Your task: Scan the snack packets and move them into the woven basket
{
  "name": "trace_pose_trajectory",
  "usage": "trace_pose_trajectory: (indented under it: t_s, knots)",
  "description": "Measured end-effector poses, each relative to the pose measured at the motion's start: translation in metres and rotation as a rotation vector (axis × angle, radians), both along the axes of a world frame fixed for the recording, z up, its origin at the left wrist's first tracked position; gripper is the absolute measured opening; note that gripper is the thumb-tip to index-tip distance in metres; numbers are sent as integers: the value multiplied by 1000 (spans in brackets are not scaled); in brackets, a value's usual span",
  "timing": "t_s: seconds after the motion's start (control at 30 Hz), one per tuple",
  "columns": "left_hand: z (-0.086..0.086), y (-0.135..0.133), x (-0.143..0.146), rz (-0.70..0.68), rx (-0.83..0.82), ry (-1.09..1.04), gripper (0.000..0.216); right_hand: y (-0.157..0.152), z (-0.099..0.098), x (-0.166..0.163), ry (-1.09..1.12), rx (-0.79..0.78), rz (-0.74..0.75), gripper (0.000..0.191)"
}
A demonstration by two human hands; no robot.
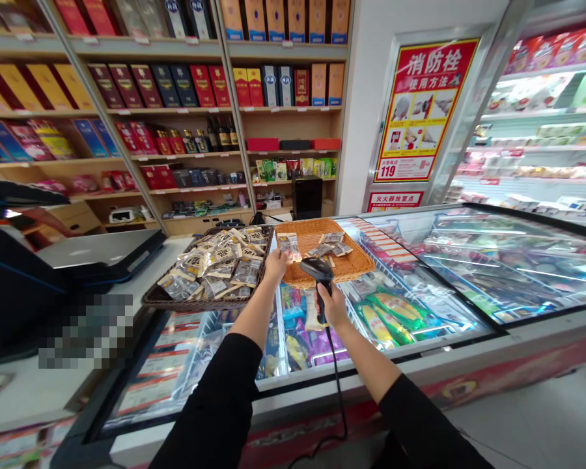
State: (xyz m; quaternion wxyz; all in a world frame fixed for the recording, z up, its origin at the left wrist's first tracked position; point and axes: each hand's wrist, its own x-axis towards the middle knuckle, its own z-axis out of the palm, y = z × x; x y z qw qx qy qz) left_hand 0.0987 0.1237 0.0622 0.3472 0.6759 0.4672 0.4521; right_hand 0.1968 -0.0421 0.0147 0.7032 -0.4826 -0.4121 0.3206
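Observation:
My left hand (275, 265) pinches a small clear snack packet (289, 245) and holds it up over the near rim of an orange woven tray (356, 264), where a few similar packets (331, 246) lie. My right hand (333, 307) is wrapped round the grip of a black corded barcode scanner (317, 273), whose head points towards the held packet. A dark woven basket (156, 296) heaped with several of the same packets (215, 264) sits just left of my left hand. Both baskets rest on the glass lid of a chest freezer (469, 273).
A black checkout terminal (53, 267) stands on the white counter at the left. Wooden shelves of boxed goods (176, 85) fill the back wall. A red fire-hydrant poster (422, 107) hangs beside an open chiller (542, 130) at the right. The scanner cable (339, 391) hangs down the freezer front.

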Motion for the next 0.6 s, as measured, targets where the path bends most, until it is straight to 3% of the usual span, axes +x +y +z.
trace_pose_trajectory:
  t_s: [0.27, 0.6]
  knots:
    - [-3, -5, 0, 18, 16, 73, 20, -1, 0, 0, -27, -19, -22, 45]
    - [8, -19, 2, -21, -7, -71, 21, -21, 3, 4, -155, 11, -47, 39]
